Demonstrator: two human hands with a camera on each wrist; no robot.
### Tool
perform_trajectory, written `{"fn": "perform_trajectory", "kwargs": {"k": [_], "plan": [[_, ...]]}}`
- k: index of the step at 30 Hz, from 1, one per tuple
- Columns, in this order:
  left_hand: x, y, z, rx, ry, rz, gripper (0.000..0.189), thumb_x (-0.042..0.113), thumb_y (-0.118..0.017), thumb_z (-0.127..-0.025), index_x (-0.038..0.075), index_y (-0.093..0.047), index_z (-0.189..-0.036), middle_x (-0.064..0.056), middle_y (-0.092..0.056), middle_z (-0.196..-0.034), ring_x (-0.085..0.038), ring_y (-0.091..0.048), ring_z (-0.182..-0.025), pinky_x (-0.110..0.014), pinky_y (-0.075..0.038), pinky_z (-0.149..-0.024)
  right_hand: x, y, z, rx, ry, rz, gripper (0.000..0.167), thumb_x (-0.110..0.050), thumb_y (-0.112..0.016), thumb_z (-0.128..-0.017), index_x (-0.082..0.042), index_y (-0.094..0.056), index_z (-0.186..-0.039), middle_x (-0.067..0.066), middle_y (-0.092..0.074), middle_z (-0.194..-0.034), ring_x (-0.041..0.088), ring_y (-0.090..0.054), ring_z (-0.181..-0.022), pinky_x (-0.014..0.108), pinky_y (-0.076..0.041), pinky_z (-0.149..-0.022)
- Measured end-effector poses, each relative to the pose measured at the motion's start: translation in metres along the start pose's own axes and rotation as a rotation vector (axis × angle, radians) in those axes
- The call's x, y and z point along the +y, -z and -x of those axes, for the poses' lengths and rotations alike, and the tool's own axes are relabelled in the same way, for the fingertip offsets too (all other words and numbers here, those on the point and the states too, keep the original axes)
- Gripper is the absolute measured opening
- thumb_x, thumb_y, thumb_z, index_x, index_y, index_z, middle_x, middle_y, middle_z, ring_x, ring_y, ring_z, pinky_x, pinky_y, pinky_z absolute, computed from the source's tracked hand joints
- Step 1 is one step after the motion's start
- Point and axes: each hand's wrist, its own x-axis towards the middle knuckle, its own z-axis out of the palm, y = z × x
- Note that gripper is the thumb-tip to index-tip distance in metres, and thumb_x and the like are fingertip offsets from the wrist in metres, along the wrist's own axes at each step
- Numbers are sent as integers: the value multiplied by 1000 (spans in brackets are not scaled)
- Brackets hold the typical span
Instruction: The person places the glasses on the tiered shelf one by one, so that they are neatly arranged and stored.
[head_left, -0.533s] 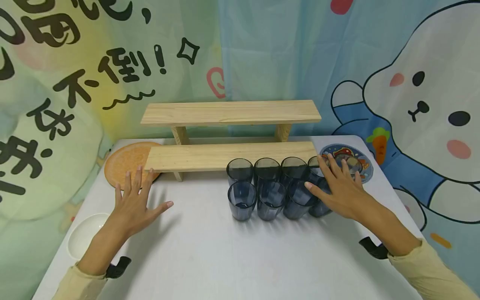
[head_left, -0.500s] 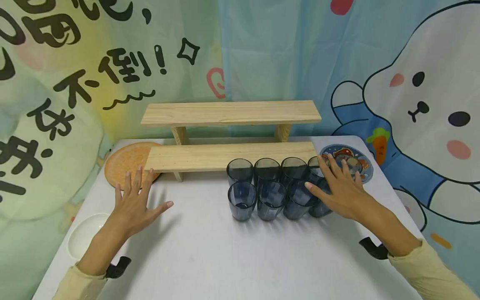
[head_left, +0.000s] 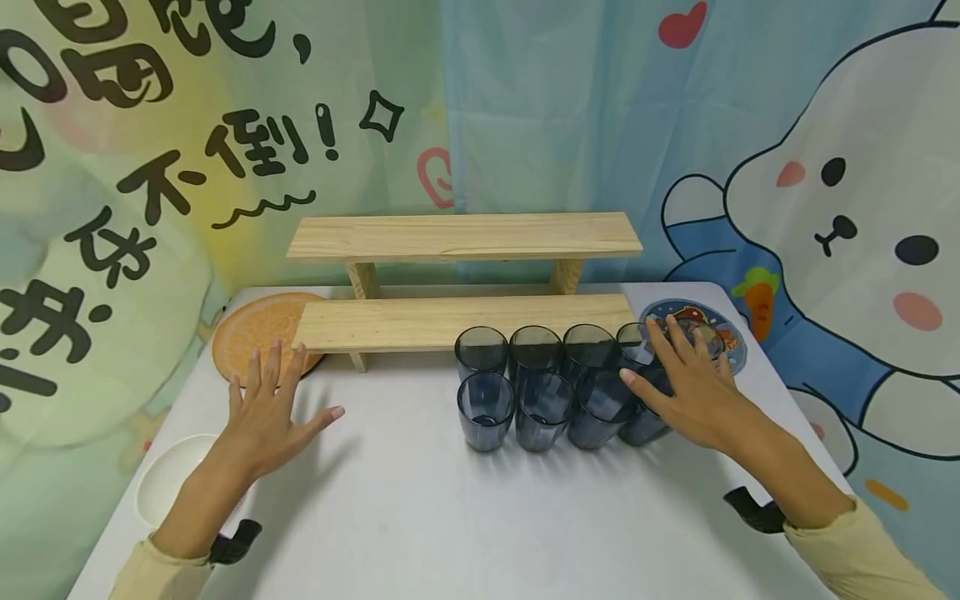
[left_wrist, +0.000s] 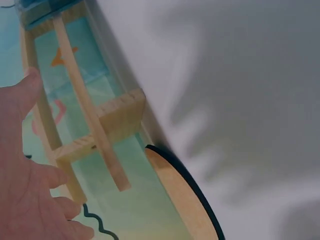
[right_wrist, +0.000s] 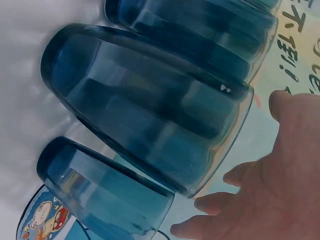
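Note:
Dark blue, see-through drinking glasses stand in two rows in the head view, with a front-row glass [head_left: 486, 421] at the left end. My right hand [head_left: 697, 404] is held over the right end of the rows, fingers spread, its thumb beside the rim of the rightmost front glass [head_left: 643, 427], which it partly covers. The right wrist view has its fingertips near the rim of a large glass [right_wrist: 145, 105], with a gap between. My left hand [head_left: 262, 433] is spread over the white table, close to the orange round mat [head_left: 258, 329], and holds nothing.
A two-tier wooden shelf [head_left: 465, 237] stands at the back, its lower board [head_left: 390, 325] just behind the glasses. A white round dish [head_left: 168, 475] lies by the left forearm. At the back right is a blue cartoon-patterned round mat [head_left: 738, 346]. A printed curtain [head_left: 525, 108] hangs behind.
The head view has tilted up a little, so the scene sits lower in it. My right hand has shifted slightly right relative to the glasses. My left hand looks much the same.

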Motion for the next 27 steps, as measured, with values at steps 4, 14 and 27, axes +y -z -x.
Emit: {"fn": "perform_trajectory", "kwargs": {"k": [4, 14, 27], "plan": [[-1, 9, -5, 59, 5, 83, 110, 59, -69, -97, 4, -6, -169, -32, 2, -173, -61, -1, -156, -82, -8, -117, 4, 4, 4, 89, 15, -94, 90, -62, -45, -108, -9, -7, -171, 29, -5, -174, 63, -6, -155, 86, 0, -114], [-11, 19, -24, 199, 55, 377, 106, 41, -75, -99, -5, -7, -167, -37, -10, -170, -58, -13, -156, -78, -19, -118, 15, -8, 36, 530, -79, -393, 56, -41, -52, -112, -7, -50, -157, 25, -55, -154, 53, -52, -138, 60, -45, -113], [-23, 0, -58, 84, 194, 536, 110, 50, -68, -101, -1, 3, -168, -33, 0, -173, -55, -4, -158, -73, -14, -124, 22, -56, 51, 560, -163, -598, 61, -34, -61, -109, -7, -42, -161, 18, -56, -153, 26, -52, -145, 3, -36, -107]]}}
